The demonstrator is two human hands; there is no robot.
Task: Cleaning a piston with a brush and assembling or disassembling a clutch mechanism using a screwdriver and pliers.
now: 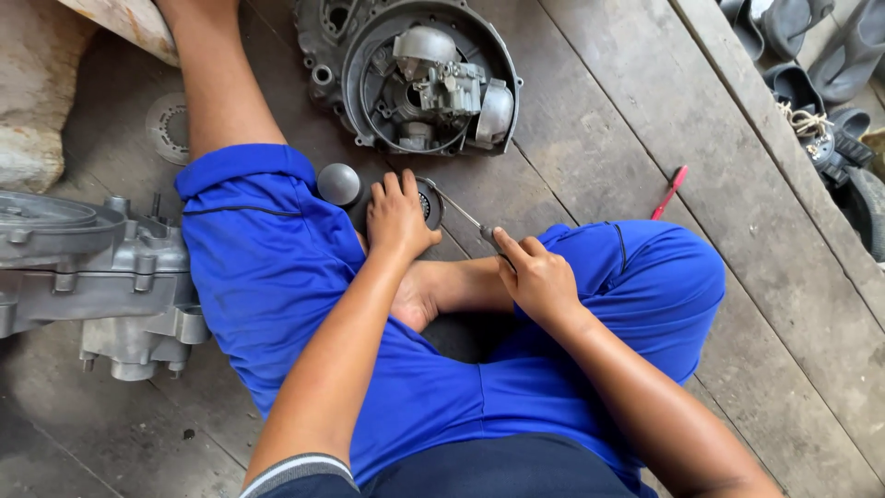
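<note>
I sit on a wooden floor in blue shorts with my legs folded. My left hand presses down on a small round black part lying on the floor by my knee. My right hand grips a thin metal tool, a screwdriver or pick, whose tip reaches the edge of that round part. A grey dome-shaped cap rests just left of my left hand.
A round engine cover holding a carburettor and other metal parts lies ahead. A grey engine casing sits at the left. A red-handled tool lies on the boards to the right. Sandals and shoes fill the top right corner.
</note>
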